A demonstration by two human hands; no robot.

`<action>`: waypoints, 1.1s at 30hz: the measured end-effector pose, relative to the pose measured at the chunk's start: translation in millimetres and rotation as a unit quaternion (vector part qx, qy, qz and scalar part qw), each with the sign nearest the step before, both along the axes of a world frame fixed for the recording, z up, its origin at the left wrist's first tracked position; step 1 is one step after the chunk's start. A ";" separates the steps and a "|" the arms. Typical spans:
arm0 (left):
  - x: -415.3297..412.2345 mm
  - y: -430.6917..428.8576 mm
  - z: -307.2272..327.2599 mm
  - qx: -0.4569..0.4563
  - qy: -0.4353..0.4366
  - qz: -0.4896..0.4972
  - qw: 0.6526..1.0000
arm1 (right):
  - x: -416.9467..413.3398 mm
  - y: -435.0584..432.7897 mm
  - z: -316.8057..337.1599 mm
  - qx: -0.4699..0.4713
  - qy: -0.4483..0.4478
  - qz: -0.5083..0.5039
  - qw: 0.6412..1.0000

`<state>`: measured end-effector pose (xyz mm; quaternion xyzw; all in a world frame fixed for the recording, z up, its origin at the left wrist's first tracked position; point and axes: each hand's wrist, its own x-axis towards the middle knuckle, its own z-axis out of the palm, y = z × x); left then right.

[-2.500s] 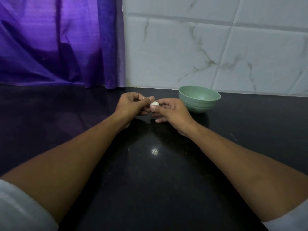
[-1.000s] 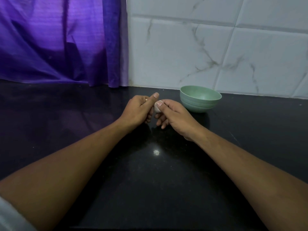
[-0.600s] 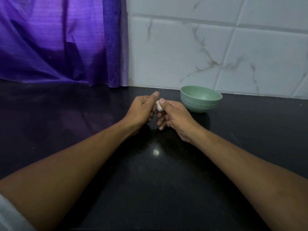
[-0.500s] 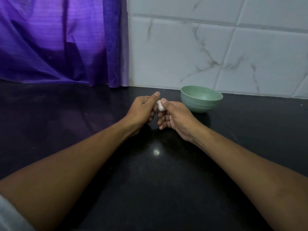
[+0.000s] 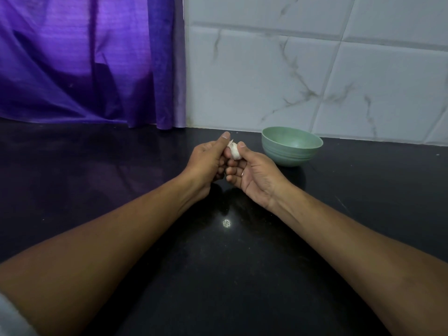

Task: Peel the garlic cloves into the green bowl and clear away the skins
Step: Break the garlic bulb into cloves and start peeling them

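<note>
Black polished countertop [image 5: 242,275], spanning the full width, running back to a white marble-patterned tiled wall [image 5: 303,81] on the right and a purple curtain [image 5: 84,64] on the left. Faint speckles across the dark surface, plus one small bright glint of reflected light [image 5: 226,223] near the centre. Purple sheen from the curtain mirrored on the far left part. Green bowl [image 5: 292,149] standing upright on the far right portion, close to the wall, casting a dim reflection just beneath. Inside of the bowl looking bare from here. A few tiny pale flecks scattered far right, too small to identify.
</note>
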<state>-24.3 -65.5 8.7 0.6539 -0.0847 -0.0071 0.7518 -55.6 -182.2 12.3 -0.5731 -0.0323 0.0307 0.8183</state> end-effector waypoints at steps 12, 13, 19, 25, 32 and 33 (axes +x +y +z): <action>-1.7 -0.8 5.1 -0.158 0.098 -0.051 0.981 | 1.6 2.7 -0.8 0.089 -0.006 -0.012 0.996; -2.2 -1.2 5.3 -0.163 0.098 -0.052 0.980 | 1.8 3.2 -0.8 0.094 -0.005 -0.012 0.995; 2.2 2.4 4.3 -0.073 0.038 -0.057 0.995 | 5.5 -1.6 -1.1 0.063 -0.004 0.009 0.998; 6.5 14.7 -2.6 0.165 -0.114 0.000 0.980 | 8.0 -8.4 -4.6 -0.105 -0.056 -0.035 0.992; 7.3 22.6 -1.6 0.483 -0.351 0.087 0.797 | 11.3 -18.0 -5.8 -0.214 -0.074 -0.065 0.972; 7.4 22.7 -1.2 0.503 -0.356 0.083 0.783 | 12.0 -18.8 -5.9 -0.212 -0.073 -0.062 0.972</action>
